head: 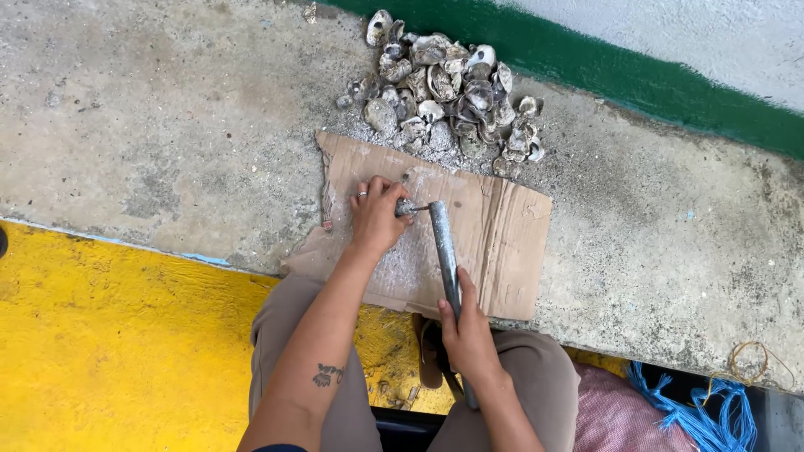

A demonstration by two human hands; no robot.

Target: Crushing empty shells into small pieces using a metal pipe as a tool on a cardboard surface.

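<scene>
Left hand (377, 213): pinching one oyster shell (405, 207) on the one cardboard sheet (502, 234).
Right hand (466, 328): wrapped around one metal rod (443, 247) over the cardboard.
Shell pile (448, 88): one, beyond the cardboard.

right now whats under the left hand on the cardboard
The left hand presses a small grey shell onto the cardboard, where pale grit lies. Only the shell's edge shows by the metal bar; the rest is covered by fingers.

Dull grey metal rod (444, 247); creased brown cardboard (494, 234); rough, chalky shells (444, 92); pitted matt concrete ledge (167, 125).
</scene>
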